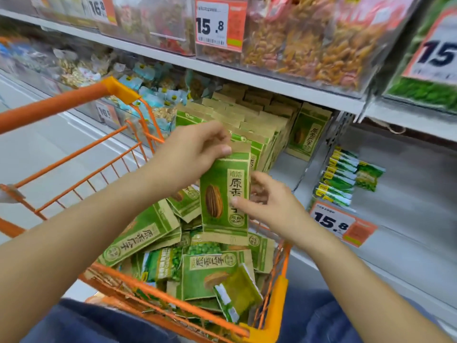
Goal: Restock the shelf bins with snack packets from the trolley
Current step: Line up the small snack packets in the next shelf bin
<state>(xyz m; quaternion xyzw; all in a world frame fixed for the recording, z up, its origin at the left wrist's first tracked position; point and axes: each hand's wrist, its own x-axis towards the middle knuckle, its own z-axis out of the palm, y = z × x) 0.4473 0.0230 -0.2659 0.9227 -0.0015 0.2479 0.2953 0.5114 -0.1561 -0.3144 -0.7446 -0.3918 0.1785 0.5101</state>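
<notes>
Nearest to us: our two bare arms reach out over the orange trolley point(138, 285), and dark blue cloth shows low down at our knees.
Packet in hand: we hold one green and tan seed packet point(223, 194) upright above the trolley, just in front of the shelf. It has a big striped seed drawn on it.
Left hand: our left hand point(195, 152) pinches the tan top edge of the packet, thumb in front and fingers curled behind.
Right hand: our right hand point(267, 204) touches the packet's right side. The thumb lies on the front and the fingers bend behind. We cannot tell if it grips hard or just steadies it.
In the trolley: a heap of the same seed packets point(138, 241) lies flat and tilted every which way. Some green pea packets point(163, 266) are mixed in.
On the shelf: a row of matching seed packets point(249, 122) stands packed close together, right behind our left hand. One more stands alone point(309, 131) at the right end of the row.
Next space to the right: a short row of green pea packets point(338, 179) sits on the white shelf point(408, 194), with a price tag point(342, 225) reading 15.8 in front.
Shelf above: clear bins point(309, 38) hold orange and yellow snacks, with another price tag point(218, 23) reading 15.8.
Left side: more clear bins hold pale and blue snack bags point(148, 95), but they look blurry.
</notes>
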